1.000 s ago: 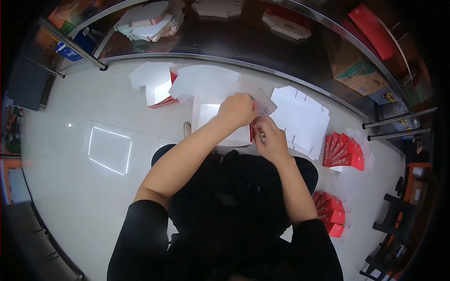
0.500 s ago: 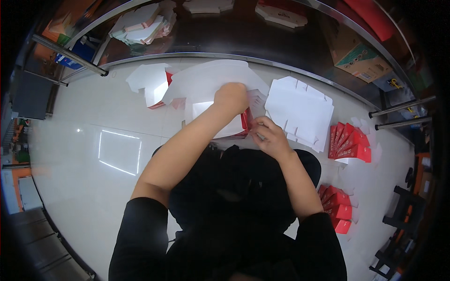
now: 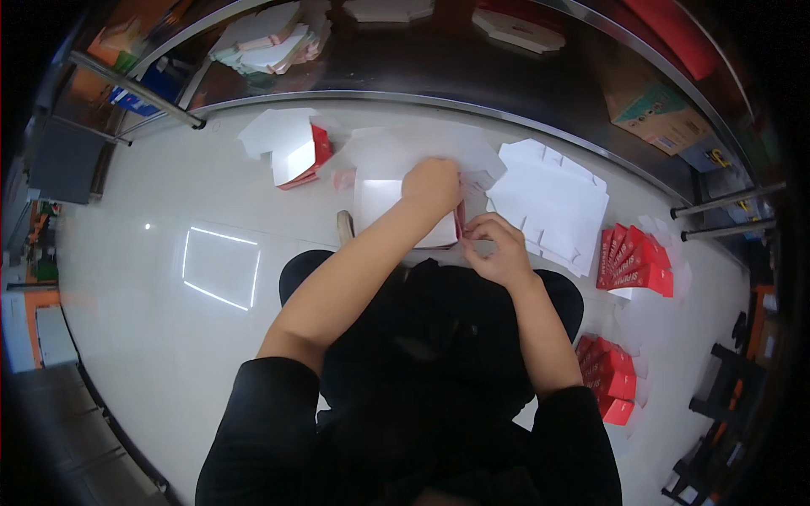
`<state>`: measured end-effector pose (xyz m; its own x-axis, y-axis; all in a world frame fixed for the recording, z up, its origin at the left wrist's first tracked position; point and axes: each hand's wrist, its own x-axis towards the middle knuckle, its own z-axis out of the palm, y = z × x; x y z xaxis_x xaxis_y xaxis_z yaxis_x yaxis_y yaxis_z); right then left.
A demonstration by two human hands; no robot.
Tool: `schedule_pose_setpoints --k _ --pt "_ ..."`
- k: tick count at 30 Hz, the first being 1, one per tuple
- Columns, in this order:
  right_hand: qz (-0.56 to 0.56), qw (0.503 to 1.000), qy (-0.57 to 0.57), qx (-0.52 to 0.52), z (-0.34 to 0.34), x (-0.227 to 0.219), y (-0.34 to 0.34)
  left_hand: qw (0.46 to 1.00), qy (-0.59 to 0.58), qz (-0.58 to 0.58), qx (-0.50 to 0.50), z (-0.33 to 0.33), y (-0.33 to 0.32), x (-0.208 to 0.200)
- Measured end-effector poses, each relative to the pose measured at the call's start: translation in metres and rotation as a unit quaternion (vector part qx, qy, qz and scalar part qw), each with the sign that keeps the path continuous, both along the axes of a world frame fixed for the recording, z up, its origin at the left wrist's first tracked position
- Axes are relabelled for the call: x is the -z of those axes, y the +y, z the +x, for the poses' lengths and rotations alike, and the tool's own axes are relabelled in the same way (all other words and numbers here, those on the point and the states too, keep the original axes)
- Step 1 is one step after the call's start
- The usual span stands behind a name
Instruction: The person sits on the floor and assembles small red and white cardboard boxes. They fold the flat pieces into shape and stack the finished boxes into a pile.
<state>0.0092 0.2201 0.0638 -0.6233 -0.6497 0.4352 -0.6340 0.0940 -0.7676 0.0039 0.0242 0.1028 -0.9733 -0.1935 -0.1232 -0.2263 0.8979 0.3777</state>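
A part-folded cardboard box (image 3: 377, 196), white inside and red outside, lies in front of my knees. Its pale lid flap spreads away from me and looks blurred. My left hand (image 3: 432, 184) is closed at the box's right wall, the fingertips hidden behind the fist. At the near right corner, thumb and forefinger of my right hand (image 3: 499, 249) pinch the red edge of the same box. To the right lies a stack of flat white box blanks (image 3: 553, 202) with slits and tabs. Beyond the box, to the left, sits a folded red-and-white box (image 3: 297, 158).
Two fanned groups of red folded boxes, the farther boxes (image 3: 637, 260) and the nearer boxes (image 3: 609, 371), lie on the tiled floor at right. Ahead runs a metal shelf (image 3: 405, 97) with flat cardboard (image 3: 274, 42) and a brown carton (image 3: 654, 110). Metal legs (image 3: 139, 88) stand at both sides.
The box's white lid flap has dropped back away from me, showing more of the inside. Both hands stay at the right wall. The whole view has shifted slightly.
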Motion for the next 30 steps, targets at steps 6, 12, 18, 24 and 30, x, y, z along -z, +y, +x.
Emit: schedule_pose_setpoints --k 6,12,18,24,30 --pt "-0.074 0.996 0.028 0.045 -0.002 -0.016 0.006 0.875 0.386 0.124 -0.264 0.263 -0.069 -0.017" --pt "-0.084 0.995 -0.044 0.030 -0.004 -0.001 0.004 0.747 -0.152 0.351 -0.544 0.618 0.052 0.110" --pt "-0.066 0.995 -0.042 0.060 0.006 -0.002 -0.007 0.584 -0.080 0.556 -0.586 0.570 0.075 0.057" --pt "-0.067 0.994 -0.056 0.066 0.007 -0.003 -0.003 0.552 -0.041 0.573 -0.604 0.567 0.079 0.056" --pt "-0.049 0.997 -0.031 0.042 0.003 0.003 0.001 0.569 -0.031 0.568 -0.594 0.584 0.081 0.082"
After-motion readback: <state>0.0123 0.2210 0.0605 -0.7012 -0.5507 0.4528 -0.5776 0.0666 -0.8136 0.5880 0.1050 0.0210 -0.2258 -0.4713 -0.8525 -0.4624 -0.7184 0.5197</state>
